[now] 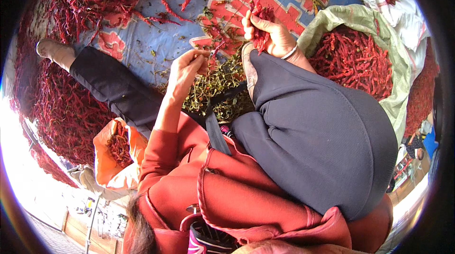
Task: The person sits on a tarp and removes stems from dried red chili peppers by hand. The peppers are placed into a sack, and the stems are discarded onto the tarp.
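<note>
My left hand (188, 64) has its thumb and fingertips pinched at a thin dark red chili pepper (217, 47), over a heap of dry green-brown stems and leaves (227, 76) between the legs. Higher and to the right, my right hand (272, 34) is closed around a bunch of wrinkled dried red chilies (262, 28). A pale bangle circles that wrist. Just right of this hand stands a light green woven sack (398, 76) with its rim rolled open, holding many red chilies (355, 62).
Large piles of red chilies (64, 105) lie at the left and top left. Loose chilies and leaf bits are scattered on a blue tarpaulin with red lettering (142, 44). An orange bag (105, 147) holds chilies at lower left; white sacks (401, 12) stand at upper right.
</note>
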`<state>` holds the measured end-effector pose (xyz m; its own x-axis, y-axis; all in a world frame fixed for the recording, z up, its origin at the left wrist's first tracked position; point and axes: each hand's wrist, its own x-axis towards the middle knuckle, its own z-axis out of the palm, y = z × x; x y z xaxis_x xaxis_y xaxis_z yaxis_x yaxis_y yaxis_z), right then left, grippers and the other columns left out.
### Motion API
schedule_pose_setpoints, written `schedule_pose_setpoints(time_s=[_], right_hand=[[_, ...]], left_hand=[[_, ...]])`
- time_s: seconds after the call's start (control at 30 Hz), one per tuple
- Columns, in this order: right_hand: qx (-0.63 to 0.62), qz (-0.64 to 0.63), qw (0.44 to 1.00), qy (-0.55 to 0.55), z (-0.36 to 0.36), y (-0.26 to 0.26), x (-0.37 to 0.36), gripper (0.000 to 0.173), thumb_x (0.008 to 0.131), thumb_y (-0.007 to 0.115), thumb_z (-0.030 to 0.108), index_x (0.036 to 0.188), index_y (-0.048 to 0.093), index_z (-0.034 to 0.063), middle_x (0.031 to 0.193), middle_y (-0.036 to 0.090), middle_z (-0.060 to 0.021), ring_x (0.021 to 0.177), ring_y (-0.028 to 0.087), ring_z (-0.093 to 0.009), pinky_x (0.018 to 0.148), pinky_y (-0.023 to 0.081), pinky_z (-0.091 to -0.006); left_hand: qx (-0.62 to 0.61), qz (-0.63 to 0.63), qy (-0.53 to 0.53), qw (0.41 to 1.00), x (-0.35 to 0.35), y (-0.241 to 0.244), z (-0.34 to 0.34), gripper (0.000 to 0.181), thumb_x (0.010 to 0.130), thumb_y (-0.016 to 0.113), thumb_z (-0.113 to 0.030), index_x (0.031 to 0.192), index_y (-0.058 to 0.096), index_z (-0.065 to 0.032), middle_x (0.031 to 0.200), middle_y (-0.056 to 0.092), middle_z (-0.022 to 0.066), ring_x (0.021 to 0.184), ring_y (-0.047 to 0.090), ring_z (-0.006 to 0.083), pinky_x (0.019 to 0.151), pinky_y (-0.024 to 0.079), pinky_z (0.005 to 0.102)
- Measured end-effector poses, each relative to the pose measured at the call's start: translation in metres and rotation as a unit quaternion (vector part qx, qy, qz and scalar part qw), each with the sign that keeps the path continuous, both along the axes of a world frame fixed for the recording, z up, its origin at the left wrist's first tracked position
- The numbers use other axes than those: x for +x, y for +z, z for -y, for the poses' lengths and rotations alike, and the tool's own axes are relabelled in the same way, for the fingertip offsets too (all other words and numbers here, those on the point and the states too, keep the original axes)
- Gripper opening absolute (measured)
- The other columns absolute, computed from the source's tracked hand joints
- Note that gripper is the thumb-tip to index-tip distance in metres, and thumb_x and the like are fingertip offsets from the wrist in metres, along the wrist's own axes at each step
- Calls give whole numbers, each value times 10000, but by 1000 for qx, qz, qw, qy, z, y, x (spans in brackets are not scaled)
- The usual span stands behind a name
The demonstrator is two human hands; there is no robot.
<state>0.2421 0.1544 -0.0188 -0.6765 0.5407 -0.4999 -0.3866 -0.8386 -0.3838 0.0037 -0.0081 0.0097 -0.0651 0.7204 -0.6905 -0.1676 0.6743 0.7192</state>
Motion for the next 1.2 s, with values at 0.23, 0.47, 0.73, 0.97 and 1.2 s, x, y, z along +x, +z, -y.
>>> schedule_pose_setpoints(time_s=[0.23,0.47,0.73,0.97,1.2], right_hand=[[84,116,988,57,24,-12,-10,153,883,737,67,1021,673,52,870,657,-29,759,616,-142,723,502,-296],[89,81,991,54,32,-6,-41,210,884,754,98,1062,683,10,916,701,-42,770,634,-123,683,499,-278],[326,55,924,193,39,16,-46,326,941,677,52,1256,638,-22,1283,674,-111,1115,645,-153,981,512,-292],[427,247,828,267,35,29,-41,304,926,705,101,1212,692,1,1092,737,-53,955,658,-109,860,528,-275],[-96,-174,979,43,33,11,-3,189,955,655,199,914,595,25,783,545,-4,661,492,-71,619,392,-228]], left_hand=[[40,289,113,950,22,-15,-8,160,942,623,-103,1088,620,-38,903,621,16,762,543,103,706,428,241],[16,262,148,953,24,-4,-7,126,1000,593,-125,1063,657,-37,864,630,-2,686,529,68,597,385,198],[-41,-82,-14,996,29,16,-16,216,985,650,-211,932,732,-18,658,636,-1,505,519,36,461,385,204],[15,-106,-62,992,35,32,-17,149,947,666,-142,1046,734,-53,639,644,36,512,593,64,514,483,262],[191,-424,-271,843,2,17,-8,266,835,620,22,1073,718,-45,989,708,151,852,698,355,727,565,370]])
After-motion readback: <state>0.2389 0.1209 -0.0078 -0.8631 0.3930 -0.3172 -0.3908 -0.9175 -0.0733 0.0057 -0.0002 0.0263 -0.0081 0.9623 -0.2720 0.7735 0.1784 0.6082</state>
